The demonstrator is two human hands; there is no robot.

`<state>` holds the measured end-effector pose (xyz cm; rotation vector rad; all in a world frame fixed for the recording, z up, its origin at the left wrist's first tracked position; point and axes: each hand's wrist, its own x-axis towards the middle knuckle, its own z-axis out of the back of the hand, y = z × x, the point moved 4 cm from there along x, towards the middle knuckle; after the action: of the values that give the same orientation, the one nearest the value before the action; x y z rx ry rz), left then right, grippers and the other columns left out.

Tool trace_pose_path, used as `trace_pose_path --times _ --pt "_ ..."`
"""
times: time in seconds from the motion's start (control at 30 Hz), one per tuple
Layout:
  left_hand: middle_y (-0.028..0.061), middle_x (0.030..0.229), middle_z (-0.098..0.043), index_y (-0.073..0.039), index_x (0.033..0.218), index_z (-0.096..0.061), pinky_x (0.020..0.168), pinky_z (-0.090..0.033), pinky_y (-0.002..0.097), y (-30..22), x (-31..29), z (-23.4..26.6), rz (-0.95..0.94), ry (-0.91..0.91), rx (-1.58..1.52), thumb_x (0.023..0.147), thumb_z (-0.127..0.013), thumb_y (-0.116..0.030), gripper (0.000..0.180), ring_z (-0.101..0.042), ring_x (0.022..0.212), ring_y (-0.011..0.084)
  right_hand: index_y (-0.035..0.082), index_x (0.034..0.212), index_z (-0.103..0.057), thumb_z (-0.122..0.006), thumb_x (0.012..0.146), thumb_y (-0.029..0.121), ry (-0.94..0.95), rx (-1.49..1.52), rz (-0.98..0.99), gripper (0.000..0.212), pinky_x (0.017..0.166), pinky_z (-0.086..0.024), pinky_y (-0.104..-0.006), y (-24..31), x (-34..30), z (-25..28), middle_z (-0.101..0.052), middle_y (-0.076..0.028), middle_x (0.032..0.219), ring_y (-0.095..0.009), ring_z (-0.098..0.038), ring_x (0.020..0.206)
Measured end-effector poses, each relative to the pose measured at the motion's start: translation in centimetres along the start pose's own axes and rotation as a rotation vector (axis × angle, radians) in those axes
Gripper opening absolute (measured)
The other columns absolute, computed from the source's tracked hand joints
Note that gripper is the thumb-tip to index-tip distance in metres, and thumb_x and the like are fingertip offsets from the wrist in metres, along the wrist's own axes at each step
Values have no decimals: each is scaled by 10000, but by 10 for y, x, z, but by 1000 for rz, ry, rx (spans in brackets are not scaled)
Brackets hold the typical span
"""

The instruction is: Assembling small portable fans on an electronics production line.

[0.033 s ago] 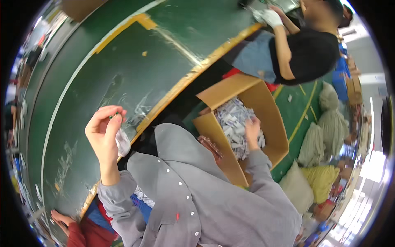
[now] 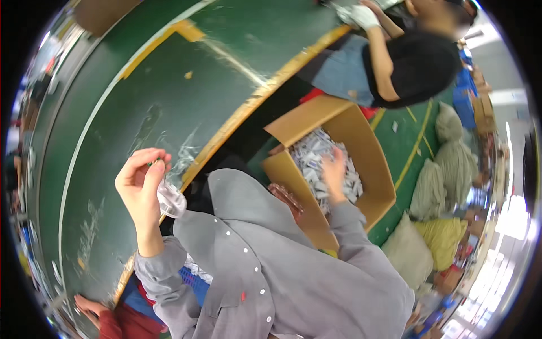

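Shifted slightly leftward, the blurred right hand (image 2: 334,172) is over white packets (image 2: 309,158) inside the carton (image 2: 375,161), fingers seemingly spread, while the left hand (image 2: 138,183) pinches a green thing (image 2: 152,163), the packets probably light, slick, best gripped by their edges.

white packets (image 2: 313,164) (heaped), in cardboard box (image 2: 375,169), pale bundle (image 2: 171,200) beside left fingers (image 2: 142,156)

White glare (image 2: 514,213) blooms at right, the right grip (image 2: 333,170) is blurred, and lines bend toward the black rim (image 2: 14,319)
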<state>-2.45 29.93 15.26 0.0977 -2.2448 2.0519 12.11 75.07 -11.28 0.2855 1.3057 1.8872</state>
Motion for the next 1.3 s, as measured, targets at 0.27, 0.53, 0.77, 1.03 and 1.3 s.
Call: trace_pose_path --times 0.27,0.53,0.77,1.03,1.3 --pt "160 1060 -669 51 1003 -662 821 -523 274 -17 -4 -76 -161 365 166 828 -639 122 190 -657 974 197 25 1217 -565 -758 721 97 482 346 1157 537 934 -498 -427 269 -138 -153 -625 -163 1170 -349 -614 1091" --pt "148 1173 -667 13 1082 -668 888 -532 311 -4 25 -12 -342 62 623 832 -695 37 252 -658 1055 232 33 1054 -663 -722 690 4 407 92 1153 369 833 -555 -379 300 -63 -192 -678 -150 981 -326 -675 935" --pt "127 1174 -654 -33 1112 -656 908 -517 369 46 29 127 -346 -89 1125 862 -670 -57 251 -644 1073 323 -29 1208 -582 -611 891 154 -267 -189 977 368 954 -459 -467 330 137 -189 -625 -216 1159 -372 -587 1095" --pt "135 1073 -681 -55 1039 -682 879 -518 440 67 12 258 -190 -472 1421 867 -643 -186 220 -628 1029 333 12 1185 -597 -628 881 143 208 -298 1407 332 972 -450 -456 329 23 -269 -611 -198 1162 -381 -557 1108" --pt "117 1165 -617 -33 1081 -651 981 -425 428 91 0 266 -220 -678 1329 849 -666 -217 297 -543 1149 304 -12 1367 -484 -606 923 181 548 -322 1411 500 1076 -387 -434 332 -46 -334 -539 -204 1343 -374 -489 1263"
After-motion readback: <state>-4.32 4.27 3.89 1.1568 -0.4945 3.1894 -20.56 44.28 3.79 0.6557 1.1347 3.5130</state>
